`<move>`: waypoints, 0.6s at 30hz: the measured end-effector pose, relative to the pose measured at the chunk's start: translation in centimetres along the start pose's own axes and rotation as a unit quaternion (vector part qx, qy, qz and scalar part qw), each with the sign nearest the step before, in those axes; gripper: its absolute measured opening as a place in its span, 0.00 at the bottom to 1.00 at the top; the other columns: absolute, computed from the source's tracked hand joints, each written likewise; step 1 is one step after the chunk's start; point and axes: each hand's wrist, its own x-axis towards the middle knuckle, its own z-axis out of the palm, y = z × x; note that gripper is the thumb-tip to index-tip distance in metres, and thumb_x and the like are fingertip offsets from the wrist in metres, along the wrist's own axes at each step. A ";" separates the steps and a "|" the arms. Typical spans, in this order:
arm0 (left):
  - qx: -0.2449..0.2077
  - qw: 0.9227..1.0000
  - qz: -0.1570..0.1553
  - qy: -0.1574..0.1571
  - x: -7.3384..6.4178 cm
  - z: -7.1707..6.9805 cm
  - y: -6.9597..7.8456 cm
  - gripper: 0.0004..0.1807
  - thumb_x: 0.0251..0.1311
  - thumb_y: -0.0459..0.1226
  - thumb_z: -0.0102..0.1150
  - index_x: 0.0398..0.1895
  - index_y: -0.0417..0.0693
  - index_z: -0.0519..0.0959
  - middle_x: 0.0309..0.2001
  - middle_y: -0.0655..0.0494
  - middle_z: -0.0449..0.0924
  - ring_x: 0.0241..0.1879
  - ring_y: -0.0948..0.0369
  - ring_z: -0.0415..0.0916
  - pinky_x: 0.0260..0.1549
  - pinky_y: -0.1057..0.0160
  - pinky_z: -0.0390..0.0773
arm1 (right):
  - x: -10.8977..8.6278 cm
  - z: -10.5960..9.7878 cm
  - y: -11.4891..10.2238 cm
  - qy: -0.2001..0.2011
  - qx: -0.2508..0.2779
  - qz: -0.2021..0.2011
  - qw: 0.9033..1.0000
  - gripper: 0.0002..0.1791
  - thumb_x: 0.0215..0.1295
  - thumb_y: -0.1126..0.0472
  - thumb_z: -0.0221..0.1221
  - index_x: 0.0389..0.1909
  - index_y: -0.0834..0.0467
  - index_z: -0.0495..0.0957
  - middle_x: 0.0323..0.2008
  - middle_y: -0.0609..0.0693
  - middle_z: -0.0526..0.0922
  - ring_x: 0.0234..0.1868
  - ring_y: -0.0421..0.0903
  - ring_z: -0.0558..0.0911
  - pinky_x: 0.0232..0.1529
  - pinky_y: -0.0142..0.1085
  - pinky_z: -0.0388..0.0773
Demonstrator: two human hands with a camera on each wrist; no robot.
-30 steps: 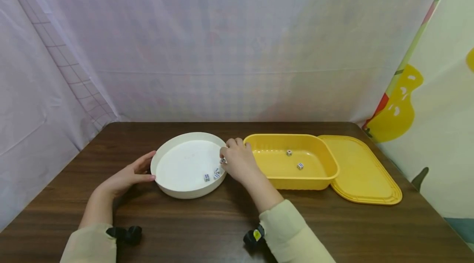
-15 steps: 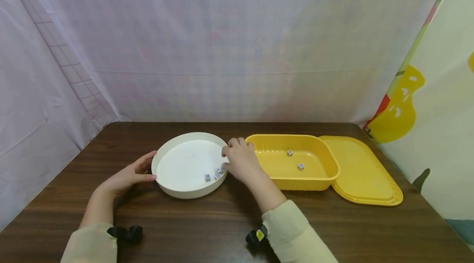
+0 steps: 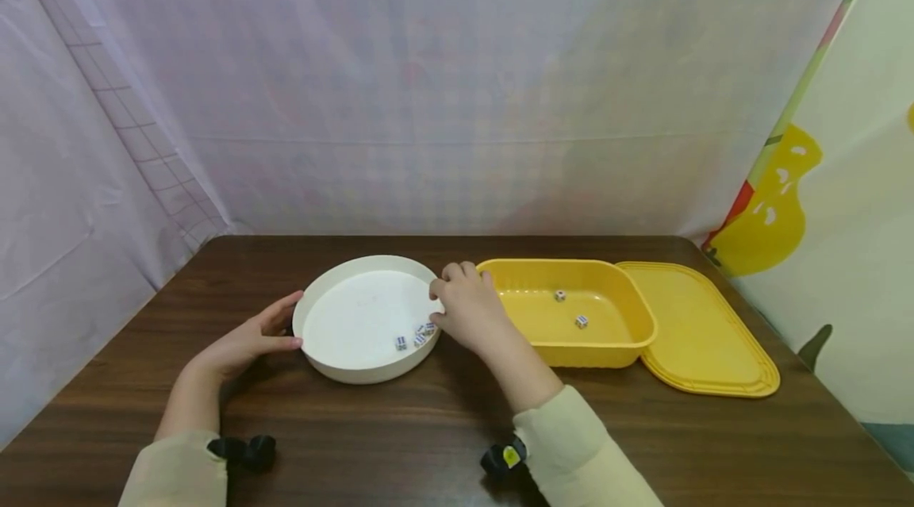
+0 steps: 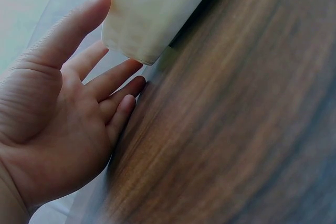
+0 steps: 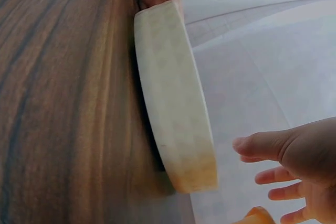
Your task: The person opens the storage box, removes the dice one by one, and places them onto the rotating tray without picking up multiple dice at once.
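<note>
Room type unclear, curtained off: wood-grain table (image 3: pixel 357 443), pale checked sheet (image 3: pixel 457 94) behind, yellow-patterned sheet (image 3: pixel 850 253) at right.

Left hand (image 4: pixel 65 119): on the left of the view, palm toward the camera, fingers spread and loosely straight
Thumb (image 4: pixel 73 32): stretched up, its tip at the near edge of the dish (image 4: pixel 152 14)
Fingers (image 4: pixel 113 80): fanned out below the thumb, some tips close by the dish's lower corner; exact contact hard to tell
Dish: pale cream, cut off by the top edge
Shadow (image 4: pixel 200 9): dark strip along the dish's underside
Table (image 4: pixel 226 108): brown, streaked wood grain running diagonally
</note>
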 end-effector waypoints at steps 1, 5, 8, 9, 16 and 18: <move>-0.002 1.000 0.000 0.000 0.0 0.0 0.0 0.49 0.60 0.35 0.62 0.76 0.41 0.41 0.73 0.31 0.38 0.71 0.37 0.34 0.62 0.34 0.38 | -0.1 -0.2 0.0 -0.001 0.001 0.000 1.000 0.15 0.56 0.50 0.69 0.41 0.52 0.82 0.46 0.54 0.75 0.51 0.54 0.69 0.49 0.51 0.65; -0.007 1.000 0.002 0.001 0.0 0.0 -0.2 0.49 0.59 0.34 0.62 0.76 0.40 0.41 0.73 0.31 0.39 0.71 0.37 0.34 0.62 0.34 0.38 | -0.4 -0.7 0.0 -0.003 0.003 -0.003 1.000 0.16 0.56 0.49 0.68 0.41 0.53 0.83 0.45 0.53 0.75 0.51 0.54 0.69 0.49 0.50 0.65; -0.007 1.000 0.000 0.002 0.0 0.0 -0.2 0.49 0.59 0.35 0.62 0.76 0.41 0.41 0.73 0.31 0.39 0.71 0.38 0.34 0.62 0.34 0.38 | -0.6 -0.9 0.1 0.001 0.002 -0.006 1.000 0.16 0.56 0.49 0.68 0.41 0.53 0.83 0.45 0.54 0.75 0.51 0.54 0.69 0.48 0.50 0.65; -0.006 1.000 0.000 0.002 0.0 0.0 -0.2 0.49 0.59 0.35 0.62 0.76 0.41 0.41 0.73 0.31 0.39 0.71 0.38 0.34 0.62 0.34 0.38 | -0.6 -1.0 0.2 0.004 0.001 -0.008 1.000 0.16 0.56 0.49 0.68 0.41 0.53 0.83 0.45 0.54 0.75 0.51 0.54 0.69 0.49 0.50 0.65; -0.005 1.000 0.000 0.002 0.0 0.0 -0.1 0.49 0.59 0.35 0.62 0.76 0.41 0.41 0.73 0.32 0.39 0.71 0.38 0.34 0.62 0.34 0.38 | -1.3 -1.7 0.6 0.028 -0.002 -0.020 0.999 0.14 0.56 0.50 0.69 0.39 0.52 0.82 0.45 0.53 0.75 0.50 0.54 0.70 0.49 0.50 0.66; -0.004 1.000 0.000 0.002 0.0 0.0 0.0 0.49 0.59 0.35 0.62 0.76 0.41 0.41 0.73 0.32 0.39 0.71 0.38 0.34 0.62 0.34 0.38 | -1.6 -2.0 0.6 0.035 -0.007 -0.024 0.999 0.13 0.56 0.50 0.68 0.38 0.51 0.82 0.45 0.52 0.75 0.50 0.53 0.70 0.49 0.51 0.66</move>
